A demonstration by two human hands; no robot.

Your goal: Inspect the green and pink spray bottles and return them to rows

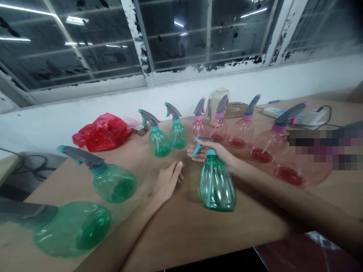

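A green spray bottle (217, 185) hangs a little above the wooden table (181, 223) in the middle. My right hand (218, 151) grips its grey and teal trigger head from behind. To its left, my left hand (168, 181) rests near the tabletop with fingers stretched out, holding nothing. Two more green spray bottles (113, 181) (70, 228) stand at the near left, and two smaller-looking ones (159, 141) (178, 134) stand further back.
Several pink spray bottles (242, 130) line up along the back right. A red plastic bag (100, 132) lies at the back left below the window. A white power strip (283, 112) with a black cable sits far right. The table's front edge runs near my arms.
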